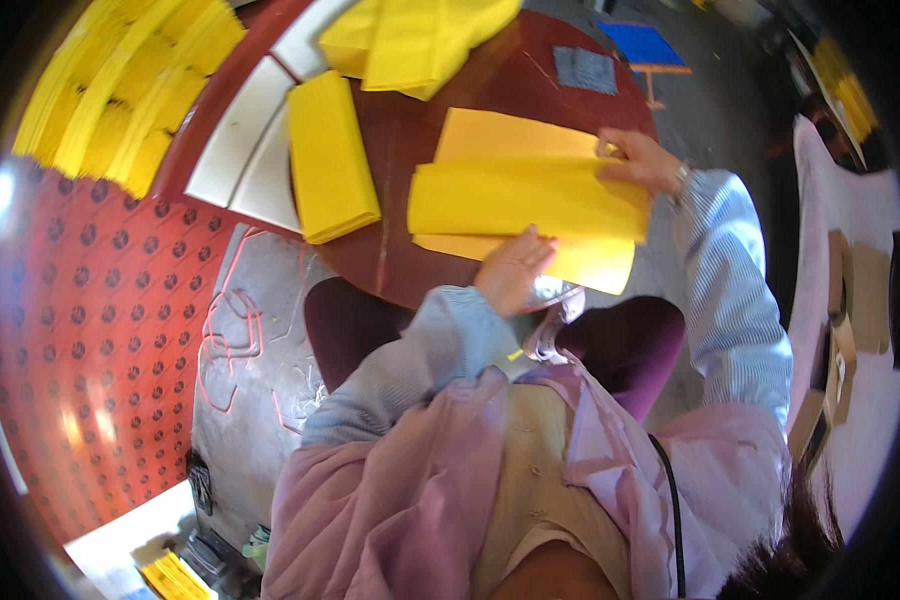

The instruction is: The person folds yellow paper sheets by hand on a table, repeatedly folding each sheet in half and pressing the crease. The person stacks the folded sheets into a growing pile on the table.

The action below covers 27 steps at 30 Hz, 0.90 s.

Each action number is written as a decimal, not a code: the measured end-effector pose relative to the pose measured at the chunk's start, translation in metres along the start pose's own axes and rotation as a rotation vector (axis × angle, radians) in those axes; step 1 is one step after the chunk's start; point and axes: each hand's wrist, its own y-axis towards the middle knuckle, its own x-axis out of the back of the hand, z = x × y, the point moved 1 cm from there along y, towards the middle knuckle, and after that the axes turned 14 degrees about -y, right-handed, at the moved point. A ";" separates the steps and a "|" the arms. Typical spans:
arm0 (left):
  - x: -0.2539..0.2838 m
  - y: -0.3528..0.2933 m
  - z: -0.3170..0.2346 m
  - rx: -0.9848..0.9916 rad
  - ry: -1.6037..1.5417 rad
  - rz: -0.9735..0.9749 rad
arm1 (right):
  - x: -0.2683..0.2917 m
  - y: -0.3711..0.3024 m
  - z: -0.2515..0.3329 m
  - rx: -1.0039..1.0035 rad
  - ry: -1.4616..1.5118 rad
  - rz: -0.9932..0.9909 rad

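Note:
A yellow sheet (525, 200), paper or thin fabric, lies partly folded over itself on the round brown table, its near right part reaching past the table's edge. A paler yellow layer (515, 135) shows behind and below the top fold. My right hand (645, 163) pinches the sheet at its far right corner, thumb and fingers closed. At the near edge my left hand (517, 270) rests against the sheet, its fingers stretched out. To the left lies a neat folded yellow stack (332, 160).
More yellow folded pieces (420, 40) lie at the table's far side, near a grey cloth (584, 70). Large yellow stacks (130, 85) stand at far left by white panels (240, 140). A blue-topped stool (645, 45) stands beyond. Pink cord (232, 330) lies on the floor.

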 end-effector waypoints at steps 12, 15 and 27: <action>-0.029 -0.075 -0.096 0.033 -0.283 -0.451 | -0.093 -0.077 0.099 -0.102 0.779 0.392; 0.012 -0.103 -0.138 -0.091 -0.043 -0.349 | -0.115 -0.057 0.147 -0.006 0.789 0.446; 0.204 -0.029 -0.350 -0.026 0.195 -0.407 | -0.140 0.192 0.257 0.085 0.798 0.239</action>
